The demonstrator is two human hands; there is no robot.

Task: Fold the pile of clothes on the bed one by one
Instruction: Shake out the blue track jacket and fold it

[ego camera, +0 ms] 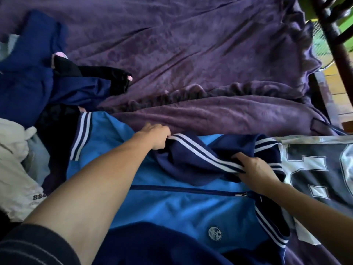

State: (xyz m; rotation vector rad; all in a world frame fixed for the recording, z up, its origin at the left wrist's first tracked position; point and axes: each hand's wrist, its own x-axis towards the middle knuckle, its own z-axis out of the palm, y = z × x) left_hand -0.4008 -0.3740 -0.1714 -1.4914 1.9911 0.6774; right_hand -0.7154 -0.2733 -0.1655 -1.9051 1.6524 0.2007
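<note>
The light-blue zip track jacket (181, 207) lies flat near us on the purple fleece blanket (191, 54); our left hand (157, 137) pinches the far end of its navy white-striped sleeve (191, 155), our right hand (256, 169) clutches the bunched middle, and we judge an uneven pull could drag the body askew.

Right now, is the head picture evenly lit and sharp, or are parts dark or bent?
Head view: dim overall, the clothes pile at left lost in shadow; daylight brightest top right; wide-angle bending at the edges; the blue jacket is readable.
</note>
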